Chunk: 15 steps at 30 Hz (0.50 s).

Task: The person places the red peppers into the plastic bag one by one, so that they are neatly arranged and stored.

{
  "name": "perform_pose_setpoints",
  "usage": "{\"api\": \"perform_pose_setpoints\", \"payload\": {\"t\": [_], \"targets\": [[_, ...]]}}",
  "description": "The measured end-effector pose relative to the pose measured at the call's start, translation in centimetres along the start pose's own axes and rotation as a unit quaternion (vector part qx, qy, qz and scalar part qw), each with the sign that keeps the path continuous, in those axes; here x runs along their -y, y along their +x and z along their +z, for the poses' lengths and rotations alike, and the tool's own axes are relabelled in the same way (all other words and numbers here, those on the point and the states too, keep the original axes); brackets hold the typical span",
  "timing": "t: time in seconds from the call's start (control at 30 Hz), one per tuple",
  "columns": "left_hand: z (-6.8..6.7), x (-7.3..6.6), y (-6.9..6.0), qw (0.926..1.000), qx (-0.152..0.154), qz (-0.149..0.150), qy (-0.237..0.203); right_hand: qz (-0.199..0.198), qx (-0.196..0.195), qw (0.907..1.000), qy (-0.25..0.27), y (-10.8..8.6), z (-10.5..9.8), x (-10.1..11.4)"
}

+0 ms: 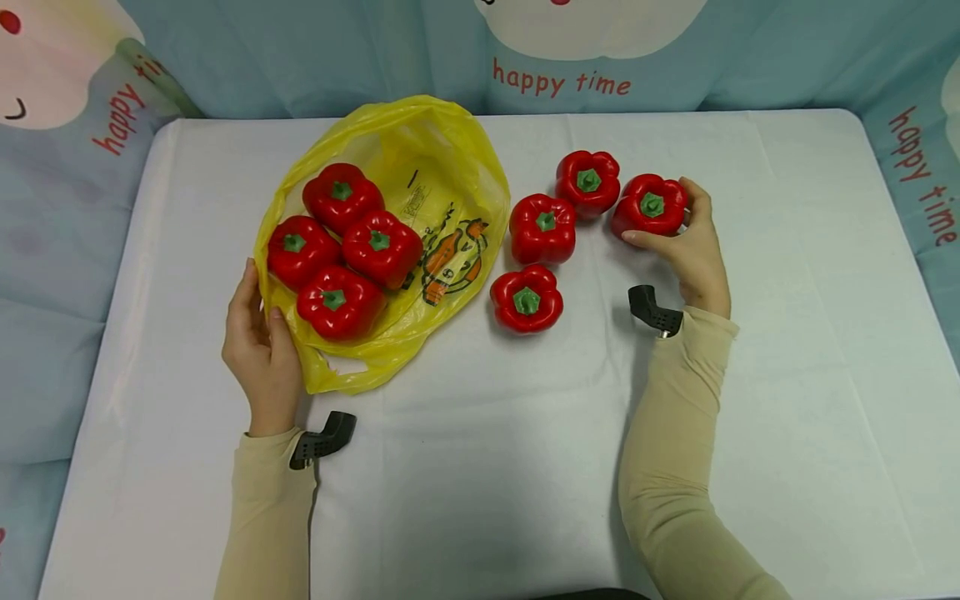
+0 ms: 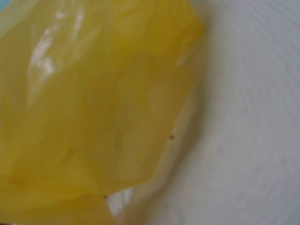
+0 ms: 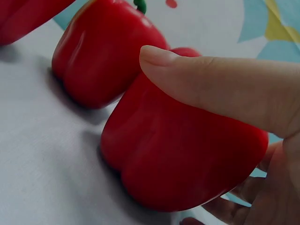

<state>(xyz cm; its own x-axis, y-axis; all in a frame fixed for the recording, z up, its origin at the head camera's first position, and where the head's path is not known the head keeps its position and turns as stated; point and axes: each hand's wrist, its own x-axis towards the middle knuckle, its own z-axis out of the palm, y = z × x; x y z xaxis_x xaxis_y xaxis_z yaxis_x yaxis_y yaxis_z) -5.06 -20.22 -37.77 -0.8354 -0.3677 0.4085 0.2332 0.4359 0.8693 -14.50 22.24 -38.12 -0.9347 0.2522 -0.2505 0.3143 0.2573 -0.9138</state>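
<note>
My right hand point(image 1: 693, 242) grips a red bell pepper point(image 1: 651, 205) at the right end of a loose group; the thumb lies across the pepper's near side, while most of the other fingers are hidden behind it. In the right wrist view that same pepper point(image 3: 183, 150) fills the middle, its base at the tablecloth. At the left, my left hand point(image 1: 264, 358) holds the near-left edge of an open yellow plastic bag point(image 1: 457, 167), fingers partly hidden by the plastic. Several red peppers point(image 1: 345, 302) with green stems sit inside the bag. Only yellow plastic point(image 2: 93, 103) and tablecloth show in the left wrist view.
Between bag and right hand stand three more red peppers: one at the back point(image 1: 588, 183), one in the middle point(image 1: 543, 229), one nearer point(image 1: 527, 300). A white cloth point(image 1: 480, 467) covers the table. Blue printed fabric point(image 1: 405, 58) hangs along its back and sides.
</note>
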Motion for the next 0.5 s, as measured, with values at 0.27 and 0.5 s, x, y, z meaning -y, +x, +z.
{"api": "perform_pose_setpoints", "payload": {"t": [0.27, 0.5], "targets": [[-0.05, 0.24, 0.03, 1.0, 0.003, 0.004, -0.003, -0.015, -0.001, 0.9997, 0.02, 0.24, 0.27, -0.5], [-0.07, 0.16, 0.04, 1.0, 0.003, 0.003, -0.002, -0.035, -0.018, 0.9977, 0.055, 0.52, 0.57, -0.79]]}}
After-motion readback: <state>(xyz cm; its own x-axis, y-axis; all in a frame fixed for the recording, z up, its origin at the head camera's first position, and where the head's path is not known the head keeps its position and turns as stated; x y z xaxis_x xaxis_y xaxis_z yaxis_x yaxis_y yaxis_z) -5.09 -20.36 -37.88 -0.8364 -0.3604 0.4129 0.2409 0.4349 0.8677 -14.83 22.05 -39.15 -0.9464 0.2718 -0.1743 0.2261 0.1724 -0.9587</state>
